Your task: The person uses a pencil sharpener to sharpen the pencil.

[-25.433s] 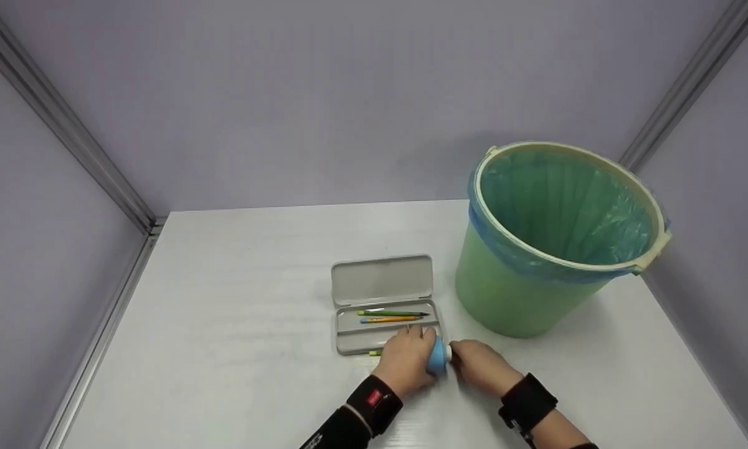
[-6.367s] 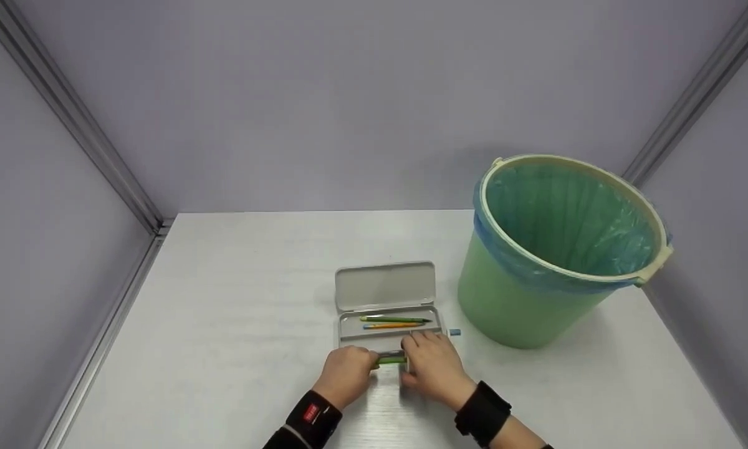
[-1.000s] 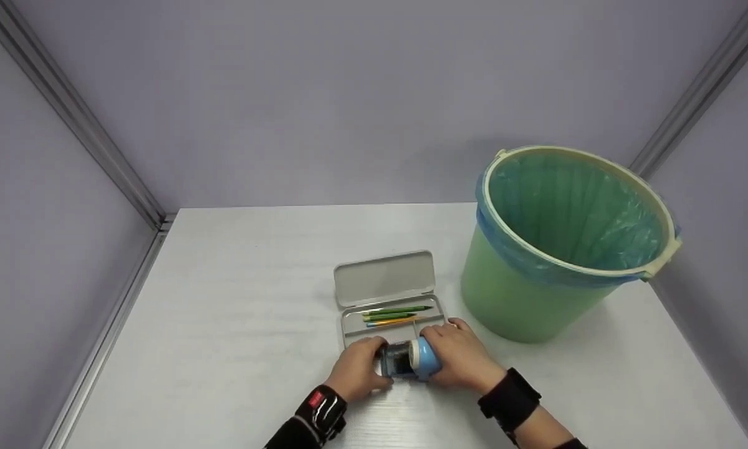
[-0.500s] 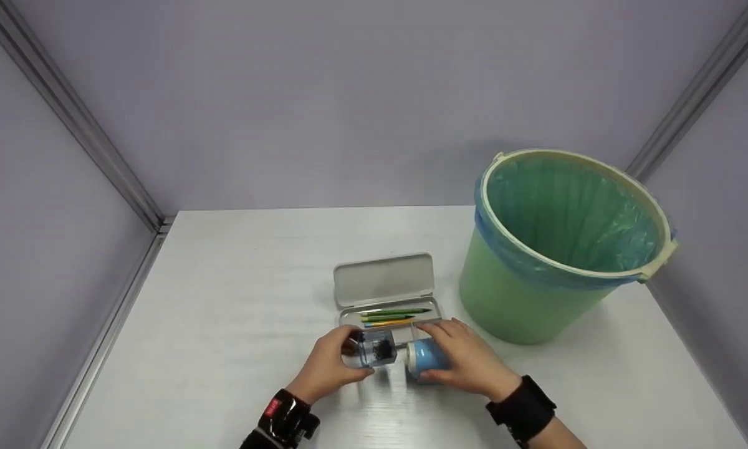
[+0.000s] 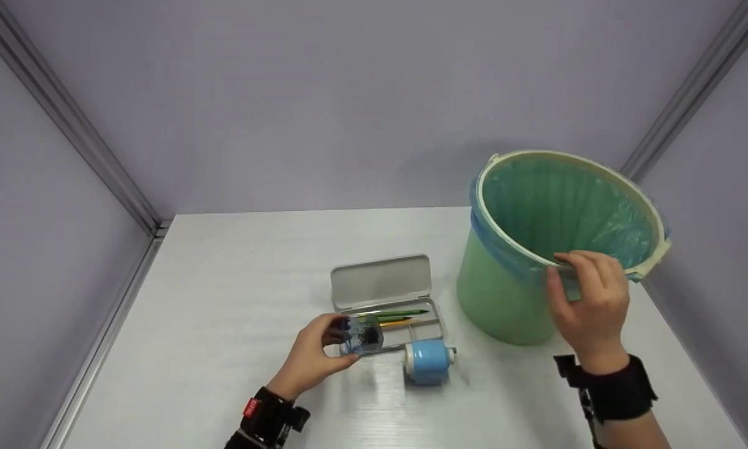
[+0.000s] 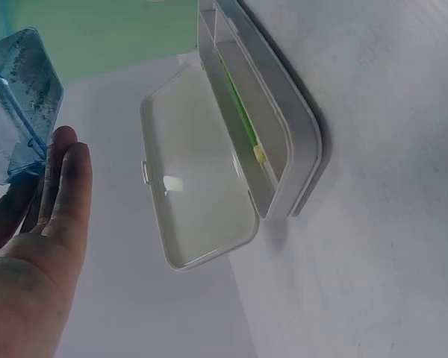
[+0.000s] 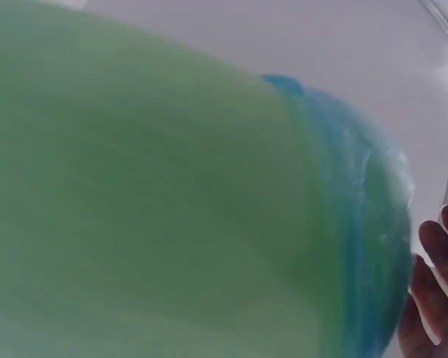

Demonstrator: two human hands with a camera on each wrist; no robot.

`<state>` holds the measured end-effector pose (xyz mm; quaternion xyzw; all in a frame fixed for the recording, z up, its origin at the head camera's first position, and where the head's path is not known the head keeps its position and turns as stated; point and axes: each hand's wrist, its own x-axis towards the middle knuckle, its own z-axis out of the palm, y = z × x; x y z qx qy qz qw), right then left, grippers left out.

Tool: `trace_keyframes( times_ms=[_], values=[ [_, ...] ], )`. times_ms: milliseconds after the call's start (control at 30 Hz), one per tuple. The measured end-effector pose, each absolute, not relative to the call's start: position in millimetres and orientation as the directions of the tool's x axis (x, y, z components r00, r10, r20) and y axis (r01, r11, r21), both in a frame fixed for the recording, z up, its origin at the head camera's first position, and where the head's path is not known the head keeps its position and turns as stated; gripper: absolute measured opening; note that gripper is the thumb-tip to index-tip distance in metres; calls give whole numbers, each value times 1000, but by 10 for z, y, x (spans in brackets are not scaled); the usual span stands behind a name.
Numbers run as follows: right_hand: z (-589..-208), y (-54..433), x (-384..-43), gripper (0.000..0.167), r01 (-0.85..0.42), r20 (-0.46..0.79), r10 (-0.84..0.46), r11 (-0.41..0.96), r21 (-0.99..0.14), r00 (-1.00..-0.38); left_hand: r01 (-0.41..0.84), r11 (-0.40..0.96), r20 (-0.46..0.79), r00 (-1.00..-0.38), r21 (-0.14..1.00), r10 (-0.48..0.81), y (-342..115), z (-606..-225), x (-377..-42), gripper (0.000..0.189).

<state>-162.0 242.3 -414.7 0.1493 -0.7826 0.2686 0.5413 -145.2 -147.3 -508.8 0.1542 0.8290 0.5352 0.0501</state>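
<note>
My left hand [image 5: 310, 357] holds a clear shavings drawer [image 5: 368, 335] between thumb and fingers, above the front left of the pencil case. Dark shavings show inside the drawer, which appears bluish and see-through in the left wrist view. The blue pencil sharpener [image 5: 428, 360] sits on the table to the right of the drawer, untouched. My right hand [image 5: 595, 305] reaches to the near rim of the green trash bin [image 5: 505, 299], thumb and fingers spread apart. In the right wrist view its fingers [image 7: 439, 246] are extended right beside the bin's bag-lined rim.
The grey pencil case [image 5: 383, 279] lies with its lid up behind the sharpener, and several pencils [image 5: 399, 313] lie in its back compartment. A blue-green bag [image 5: 555, 206] lines the bin. Walls border the white table [image 5: 243, 280] at the back and sides.
The shavings drawer has come away from the sharpener and moved left in my left hand. My right hand has let go of the sharpener and moved right and up to the bin.
</note>
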Motion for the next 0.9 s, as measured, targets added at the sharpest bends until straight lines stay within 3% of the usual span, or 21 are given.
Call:
trace_keyframes(
  times_ms=[67,133,300,400,633,900],
  values=[
    [-4140,2517,-1701,48,-441,922,34,871,-217,-387,207,369,93,-948,906,304,-1478,-5058,-1458,66],
    [-4173,2564,-1786,58,-395,934,7,905,-158,-357,213,368,104,-950,905,294,-1490,-5020,-1465,66],
    [-4242,2542,-1949,72,-338,988,5,939,-57,-152,236,380,130,-950,894,283,-1488,-4928,-1509,64],
    [-4221,2482,-1982,72,-323,996,20,945,-48,-88,250,389,139,-946,886,292,-1459,-4861,-1549,63],
    [-4173,2388,-1848,70,-332,998,45,941,-59,-50,352,399,225,-916,847,332,-1264,-4575,-1687,61],
    [-4207,2299,-1603,69,-375,996,79,923,-85,-31,505,370,363,-847,780,388,-891,-3988,-1891,57]
  ],
)
